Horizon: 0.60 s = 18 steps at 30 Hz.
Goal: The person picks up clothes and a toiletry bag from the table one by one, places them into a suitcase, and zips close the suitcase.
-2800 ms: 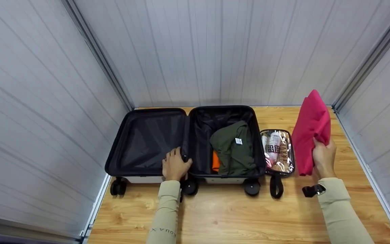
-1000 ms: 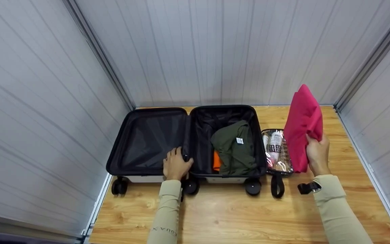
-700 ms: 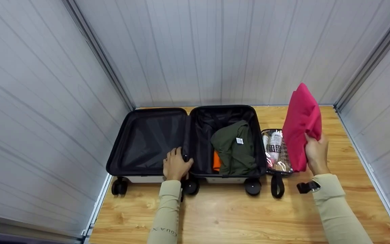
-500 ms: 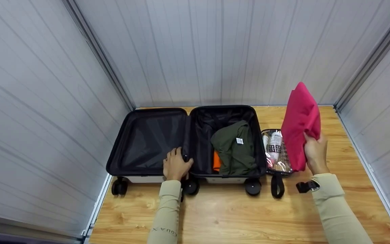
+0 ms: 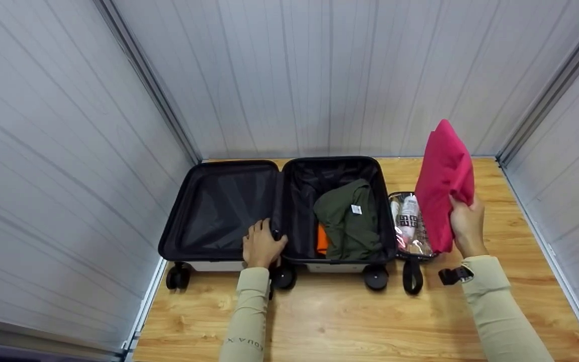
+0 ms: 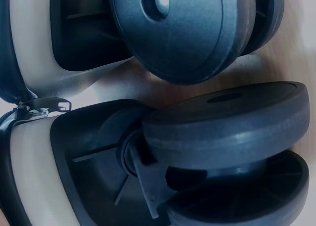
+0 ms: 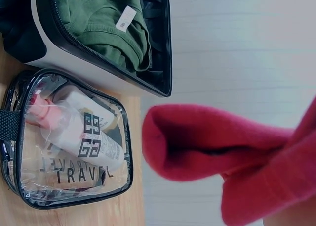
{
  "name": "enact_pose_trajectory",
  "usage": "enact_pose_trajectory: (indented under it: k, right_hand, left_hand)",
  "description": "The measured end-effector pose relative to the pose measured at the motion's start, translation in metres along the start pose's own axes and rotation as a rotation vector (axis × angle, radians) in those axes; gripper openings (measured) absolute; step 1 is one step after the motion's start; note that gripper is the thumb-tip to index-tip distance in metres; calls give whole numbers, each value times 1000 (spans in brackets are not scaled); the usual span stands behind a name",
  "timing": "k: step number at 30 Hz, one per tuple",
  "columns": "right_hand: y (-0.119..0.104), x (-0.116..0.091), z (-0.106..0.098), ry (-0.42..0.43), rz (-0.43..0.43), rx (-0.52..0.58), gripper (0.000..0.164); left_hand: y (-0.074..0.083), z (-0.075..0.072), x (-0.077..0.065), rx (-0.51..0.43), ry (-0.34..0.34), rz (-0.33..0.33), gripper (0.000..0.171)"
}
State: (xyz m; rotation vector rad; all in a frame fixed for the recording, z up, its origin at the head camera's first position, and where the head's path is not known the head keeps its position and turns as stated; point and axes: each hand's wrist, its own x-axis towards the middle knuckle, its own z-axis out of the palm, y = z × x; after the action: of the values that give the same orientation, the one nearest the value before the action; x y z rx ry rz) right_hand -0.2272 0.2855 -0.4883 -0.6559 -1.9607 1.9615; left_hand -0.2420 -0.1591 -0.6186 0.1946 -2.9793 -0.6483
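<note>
My right hand (image 5: pixel 468 226) grips a folded bright pink cloth (image 5: pixel 445 186) by its right edge. The cloth hangs above the floor and hides the right part of a clear toiletry bag (image 5: pixel 407 226). White bottles and a pink cap show through the bag in the right wrist view. My left hand (image 5: pixel 262 244) holds the near rim of an open suitcase (image 5: pixel 340 260) by its hinge, fingers over the left half and thumb to the right. In the suitcase's right half lie a dark green garment (image 5: pixel 347 216) with a white label and an orange item (image 5: pixel 322 240).
The black-lined left half (image 5: pixel 219 206) of the suitcase holds nothing. Suitcase wheels (image 6: pixel 222 127) stick out toward me. A black strap loop (image 5: pixel 412 276) extends from the toiletry bag across the wooden floor (image 5: pixel 350 322). Pale panel walls (image 5: pixel 329 75) enclose the floor.
The pink cloth in my right hand has moved left and slightly up, covering more of the toiletry bag. My left hand stays on the suitcase rim.
</note>
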Motion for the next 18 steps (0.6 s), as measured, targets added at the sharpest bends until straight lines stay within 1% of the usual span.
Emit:
enact_pose_trajectory:
  k: [2, 4, 9, 11, 14, 18]
  right_hand:
    - [-1, 0, 1, -3, -2, -1, 32]
    - [-1, 0, 2, -3, -10, 8, 31]
    - [-1, 0, 6, 15, -73, -40, 28]
    - [-2, -1, 7, 17, -94, -75, 31]
    - [-3, -1, 8, 10, -94, -81, 32]
    - [-5, -3, 10, -1, -78, -41, 34]
  left_hand:
    - [0, 0, 0, 2, -1, 1, 74]
    - [1, 0, 0, -4, 0, 0, 74]
    - [3, -1, 0, -20, 3, -3, 74]
    - [3, -1, 0, -16, 3, -3, 73]
    - [3, -1, 1, -8, -3, -8, 74]
    - [2, -1, 1, -2, -13, -15, 74]
